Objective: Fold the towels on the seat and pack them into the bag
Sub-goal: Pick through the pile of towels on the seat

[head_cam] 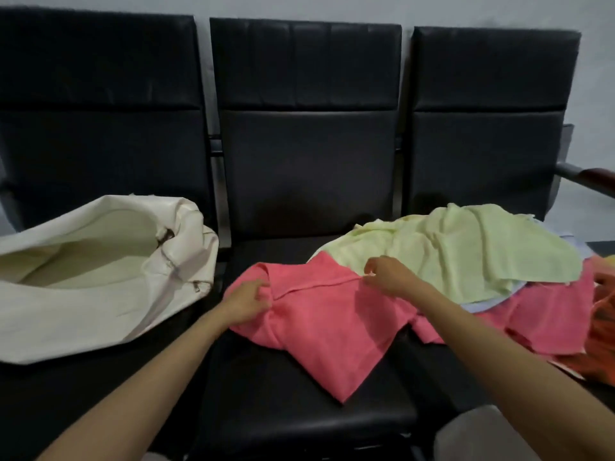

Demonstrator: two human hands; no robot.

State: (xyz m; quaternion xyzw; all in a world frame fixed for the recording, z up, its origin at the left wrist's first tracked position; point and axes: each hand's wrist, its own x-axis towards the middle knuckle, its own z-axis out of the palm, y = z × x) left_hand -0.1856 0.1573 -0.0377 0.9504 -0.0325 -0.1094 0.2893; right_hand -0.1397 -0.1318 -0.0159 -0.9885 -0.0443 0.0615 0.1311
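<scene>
Both hands pinching pink towel (326, 321), left hand (246, 302) at its left edge, right hand (387, 276) mid-fold

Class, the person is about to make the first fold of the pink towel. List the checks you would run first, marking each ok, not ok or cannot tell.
1. Left hand grips the pink towel at its left edge: ok.
2. Right hand pinches the same towel's upper edge: ok.
3. Pink towel spread flat: not ok; it is bunched, with a flap turned over.
4. Pink towel free of the green towel: cannot tell; their edges meet by the right hand.
5. Bag mouth open: ok.
6. Bare middle seat in front for folding: ok.
</scene>
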